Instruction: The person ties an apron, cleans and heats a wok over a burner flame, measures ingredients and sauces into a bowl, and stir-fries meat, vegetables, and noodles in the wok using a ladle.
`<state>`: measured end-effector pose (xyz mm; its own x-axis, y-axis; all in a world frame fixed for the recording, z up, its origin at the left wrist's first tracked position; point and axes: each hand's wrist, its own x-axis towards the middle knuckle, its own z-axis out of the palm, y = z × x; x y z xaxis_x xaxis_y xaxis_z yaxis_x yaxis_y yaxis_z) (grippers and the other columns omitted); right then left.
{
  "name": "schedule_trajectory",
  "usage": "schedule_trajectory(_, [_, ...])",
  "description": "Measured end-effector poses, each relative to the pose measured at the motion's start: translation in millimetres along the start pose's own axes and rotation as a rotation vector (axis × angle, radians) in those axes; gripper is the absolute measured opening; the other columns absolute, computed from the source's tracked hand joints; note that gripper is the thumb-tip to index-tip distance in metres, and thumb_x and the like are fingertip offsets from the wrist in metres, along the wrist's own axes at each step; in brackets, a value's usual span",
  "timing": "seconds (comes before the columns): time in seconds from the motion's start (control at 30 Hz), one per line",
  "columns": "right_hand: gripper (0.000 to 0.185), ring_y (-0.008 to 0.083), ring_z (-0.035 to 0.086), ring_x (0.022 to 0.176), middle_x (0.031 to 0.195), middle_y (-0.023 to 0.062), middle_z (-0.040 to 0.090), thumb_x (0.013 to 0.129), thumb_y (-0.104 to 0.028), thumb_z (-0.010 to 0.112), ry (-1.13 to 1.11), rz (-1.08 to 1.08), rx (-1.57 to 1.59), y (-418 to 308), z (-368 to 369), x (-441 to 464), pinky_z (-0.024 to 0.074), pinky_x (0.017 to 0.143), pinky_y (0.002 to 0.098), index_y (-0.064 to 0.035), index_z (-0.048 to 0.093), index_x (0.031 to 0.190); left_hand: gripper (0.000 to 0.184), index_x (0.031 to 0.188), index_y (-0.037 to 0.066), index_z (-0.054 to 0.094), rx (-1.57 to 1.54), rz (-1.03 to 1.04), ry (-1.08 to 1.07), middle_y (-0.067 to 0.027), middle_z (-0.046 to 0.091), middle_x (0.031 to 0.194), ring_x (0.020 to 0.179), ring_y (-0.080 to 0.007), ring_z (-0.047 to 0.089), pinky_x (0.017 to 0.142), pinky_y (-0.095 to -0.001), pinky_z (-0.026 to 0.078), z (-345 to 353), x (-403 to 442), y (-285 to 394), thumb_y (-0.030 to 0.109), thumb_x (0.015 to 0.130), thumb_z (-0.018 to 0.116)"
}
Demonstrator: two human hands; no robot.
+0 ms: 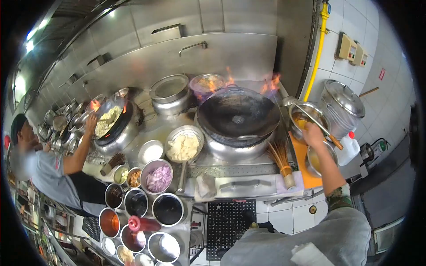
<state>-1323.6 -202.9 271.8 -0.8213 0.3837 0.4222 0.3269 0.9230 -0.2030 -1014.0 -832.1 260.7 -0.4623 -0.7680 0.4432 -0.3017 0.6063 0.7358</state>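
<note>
My right hand (pixel 313 134) reaches over the rim of a metal bowl (pixel 322 116) holding orange-brown liquid. Its fingers look closed; what they hold, if anything, is hidden. A long ladle (pixel 310 117) with a wooden handle end lies across this bowl, close beside the hand. Just below, a second bowl (pixel 312 160) of yellowish liquid stands partly behind my forearm. Both are by an orange board (pixel 298 153). To the left, a large dark wok (pixel 239 116) sits on the stove with flames behind it and nobody's hand on it. My left hand is not in view.
A bamboo brush (pixel 284 166) lies by the stove's front edge. Sliced food fills a strainer (pixel 184 145); chopped purple onion is in a bowl (pixel 156 176). Sauce pots (pixel 167 209) stand at lower left. A co-worker (pixel 66 166) tends another wok (pixel 116 133). A lidded pot (pixel 344 102) is at right.
</note>
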Motion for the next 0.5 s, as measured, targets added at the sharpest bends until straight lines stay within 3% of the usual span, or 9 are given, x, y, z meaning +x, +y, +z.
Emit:
schedule_trajectory(0.03, [0.026,0.0356,0.065,0.091,0.093,0.0182,0.068,0.084,-0.024,0.065,-0.099,0.024,0.029,32.9,0.3,8.8,0.0507,0.082,0.0417,-0.0018,0.066,0.097,0.027,0.117,-0.001,0.061,-0.428,-0.066,-0.306,-0.0123,0.062,0.119,0.109,-0.0234,0.059,0.094,-0.0341,0.048,72.6,11.3,-20.9,0.01,0.092,0.061])
schedule_trajectory(0.07, [0.026,0.034,0.066,0.087,0.089,0.0176,0.068,0.084,-0.025,0.065,-0.202,0.047,0.055,59.1,0.7,11.6,0.051,0.079,0.0406,-0.0016,0.066,0.096,0.023,0.109,0.001,0.064,-0.261,0.188,-0.452,-0.0116,0.063,0.114,0.107,-0.0235,0.059,0.093,-0.0343,0.048,107.8,-3.1,88.0,0.005,0.086,0.065])
schedule_trajectory(0.13, [0.026,0.0283,0.066,0.081,0.083,0.0149,0.068,0.085,-0.026,0.066,-0.511,0.027,0.301,65.5,-8.9,-20.2,0.0508,0.076,0.0381,-0.0021,0.066,0.096,0.028,0.106,0.005,0.067,-0.26,0.537,-0.712,-0.0154,0.061,0.119,0.109,-0.0294,0.058,0.096,-0.0373,0.045,181.2,-29.1,189.6,0.006,0.079,0.073])
schedule_trajectory(0.17, [0.033,0.0268,0.065,0.086,0.091,0.0133,0.069,0.089,-0.035,0.064,-0.661,0.19,0.424,21.7,-40.7,-44.3,0.0499,0.079,0.0385,-0.0041,0.067,0.101,0.034,0.11,0.005,0.067,-0.305,0.663,-0.812,-0.0171,0.058,0.123,0.113,-0.0325,0.056,0.098,-0.0392,0.043,215.6,-40.5,232.1,0.01,0.078,0.076])
schedule_trajectory(0.2, [0.045,0.0292,0.064,0.097,0.104,0.0158,0.067,0.088,-0.04,0.065,-0.864,0.188,0.383,20.7,-16.3,-64.4,0.0497,0.085,0.0401,-0.0049,0.064,0.116,0.036,0.11,0.006,0.067,-0.35,0.779,-0.766,-0.0168,0.061,0.12,0.116,-0.0345,0.052,0.097,-0.044,0.042,255.5,-55.3,263.7,0.019,0.078,0.076])
schedule_trajectory(0.23, [0.062,0.0324,0.06,0.109,0.115,0.0223,0.061,0.084,-0.045,0.067,-0.741,0.07,0.137,8.9,-2.6,-95.6,0.0483,0.091,0.0417,-0.0032,0.055,0.129,0.031,0.107,0.005,0.067,-0.334,0.845,-0.732,-0.0163,0.061,0.116,0.114,-0.0345,0.052,0.094,-0.0445,0.043,295.6,-67.5,293.7,0.021,0.08,0.074])
schedule_trajectory(0.3, [0.079,0.0354,0.056,0.117,0.121,0.0283,0.055,0.081,-0.046,0.069,-0.748,0.041,0.012,-5.4,27.7,-130.5,0.0457,0.096,0.0443,0.0015,0.043,0.138,0.028,0.103,0.005,0.067,-0.321,0.921,-0.693,-0.0158,0.062,0.112,0.112,-0.0345,0.053,0.091,-0.0451,0.044,352.0,-93.0,314.5,0.024,0.082,0.071])
schedule_trajectory(0.43, [0.083,0.0354,0.058,0.113,0.117,0.0275,0.057,0.08,-0.039,0.07,-0.795,0.092,0.008,13.9,63.4,-141.0,0.047,0.094,0.0412,0.0054,0.035,0.141,0.02,0.086,0.006,0.063,-0.103,0.885,-0.802,-0.0112,0.06,0.09,0.091,-0.0318,0.055,0.075,-0.0447,0.045,394.1,-113.1,317.1,0.026,0.086,0.066])
schedule_trajectory(0.5, [0.08,0.0332,0.062,0.102,0.115,0.0219,0.059,0.08,-0.03,0.068,-1.066,0.384,0.789,45.2,54.5,-131.6,0.0515,0.086,0.0372,0.0053,0.032,0.142,0.02,0.082,0.007,0.063,-0.079,0.934,-0.755,-0.0098,0.06,0.082,0.084,-0.0306,0.057,0.07,-0.0442,0.046,402.5,-108.2,306.9,0.026,0.086,0.065])
